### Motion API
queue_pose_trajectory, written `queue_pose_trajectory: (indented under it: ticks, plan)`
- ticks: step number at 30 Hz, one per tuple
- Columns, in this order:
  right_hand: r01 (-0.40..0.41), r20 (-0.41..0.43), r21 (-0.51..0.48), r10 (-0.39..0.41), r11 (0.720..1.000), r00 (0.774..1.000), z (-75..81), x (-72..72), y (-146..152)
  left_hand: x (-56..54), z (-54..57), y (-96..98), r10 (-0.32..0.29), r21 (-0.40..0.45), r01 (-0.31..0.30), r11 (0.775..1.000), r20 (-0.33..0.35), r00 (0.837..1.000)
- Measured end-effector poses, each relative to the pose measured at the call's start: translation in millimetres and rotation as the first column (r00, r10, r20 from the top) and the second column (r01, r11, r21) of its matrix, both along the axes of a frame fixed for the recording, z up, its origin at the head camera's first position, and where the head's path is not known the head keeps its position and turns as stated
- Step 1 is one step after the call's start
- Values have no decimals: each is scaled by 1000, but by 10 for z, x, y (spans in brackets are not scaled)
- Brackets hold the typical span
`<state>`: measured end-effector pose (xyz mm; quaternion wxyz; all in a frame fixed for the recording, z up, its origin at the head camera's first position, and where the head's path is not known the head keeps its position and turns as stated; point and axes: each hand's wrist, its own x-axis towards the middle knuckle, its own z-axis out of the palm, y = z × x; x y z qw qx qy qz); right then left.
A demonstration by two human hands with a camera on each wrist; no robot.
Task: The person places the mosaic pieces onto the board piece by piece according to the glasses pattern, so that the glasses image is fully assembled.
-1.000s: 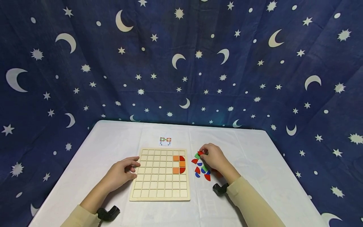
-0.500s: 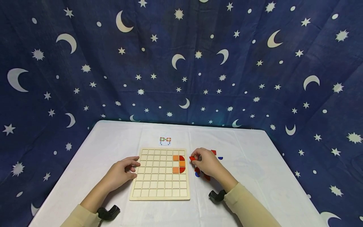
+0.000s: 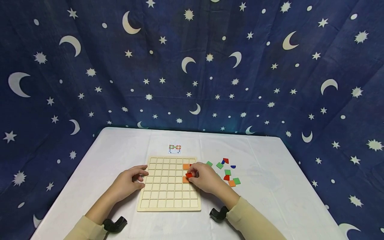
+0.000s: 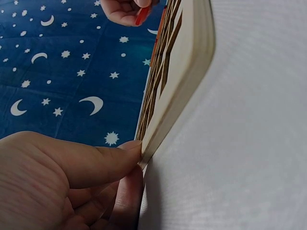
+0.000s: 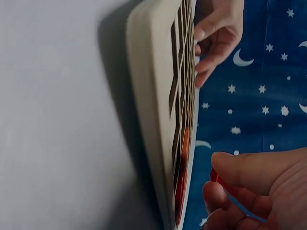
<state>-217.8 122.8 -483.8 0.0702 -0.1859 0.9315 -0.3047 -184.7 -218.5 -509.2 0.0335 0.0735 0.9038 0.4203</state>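
Observation:
A pale wooden grid board (image 3: 163, 201) lies on the table. My left hand (image 3: 126, 184) rests at its left edge, the thumb and fingers touching the rim with the fingers loosely bent. Over the board's right columns, my right hand (image 3: 207, 179) pinches a red piece (image 3: 188, 175) between thumb and fingertips; in the right wrist view the red piece (image 5: 214, 175) shows above the board surface. Orange square tiles (image 3: 186, 166) sit in cells near that hand, which hides other placed pieces. In the left wrist view, the thumb (image 4: 105, 165) presses the board's side.
Right of the board lie scattered loose pieces: green squares (image 3: 227, 172), an orange square (image 3: 232, 183), red pieces (image 3: 226, 160) and a blue half-round (image 3: 233, 166). A small printed pattern card (image 3: 174, 148) lies behind the board. A starry blue curtain (image 3: 192, 66) hangs behind the table.
My right hand picked a red piece from the loose pile and carried it left, over the board's right side, uncovering green and orange tiles. My left hand stayed put.

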Motion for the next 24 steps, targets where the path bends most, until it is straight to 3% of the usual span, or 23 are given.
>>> queue_pose_trajectory:
  ticks: [12, 24]
  plan:
    - [-25, 27, -35, 26, 999, 999, -51, 24, -278, -10, -6, -2, -2, 4, 2, 1000, 2, 1000]
    - [-11, 2, 5, 11, 1000, 1000, -142, -2, -391, -14, -9, -7, 2, -5, -2, 1000, 3, 1000]
